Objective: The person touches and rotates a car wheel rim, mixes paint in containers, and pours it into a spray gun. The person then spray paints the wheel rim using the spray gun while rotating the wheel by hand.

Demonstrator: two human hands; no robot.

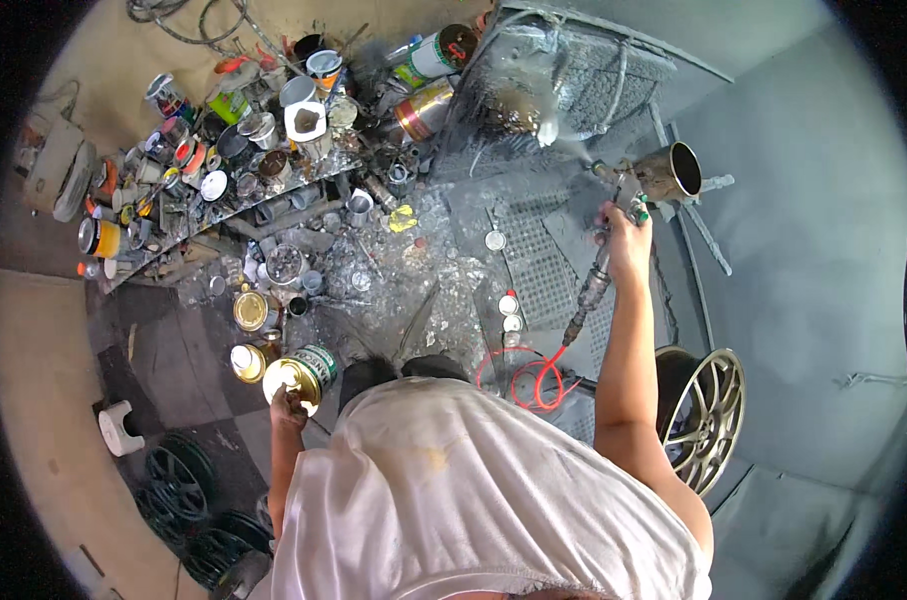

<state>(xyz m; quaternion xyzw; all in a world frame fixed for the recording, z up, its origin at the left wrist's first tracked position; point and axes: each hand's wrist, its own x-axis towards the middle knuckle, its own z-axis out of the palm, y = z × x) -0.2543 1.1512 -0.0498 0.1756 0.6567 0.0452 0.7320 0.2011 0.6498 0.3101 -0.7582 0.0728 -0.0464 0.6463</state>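
My right hand (627, 232) is closed round the handle of a spray gun (629, 190), held out at the right. A brownish metal cup (664, 175) is fixed to the gun, and a pale mist leaves its nozzle toward the left. Below the grip, a dark metal fitting (592, 290) joins a coiled red hose (542, 385). At the lower left, my left hand (288, 408) grips the rim of a green-and-white paint can (317, 368) with a gold top. Part of those fingers is hard to make out.
A bench (274, 212) crowded with cups and paint cans runs along the upper left. A paint-crusted panel (624, 90) stands beyond the gun. One gold wheel rim (709, 420) is beside my right arm; dark rims (179, 475) lie lower left, near a white stool (121, 428).
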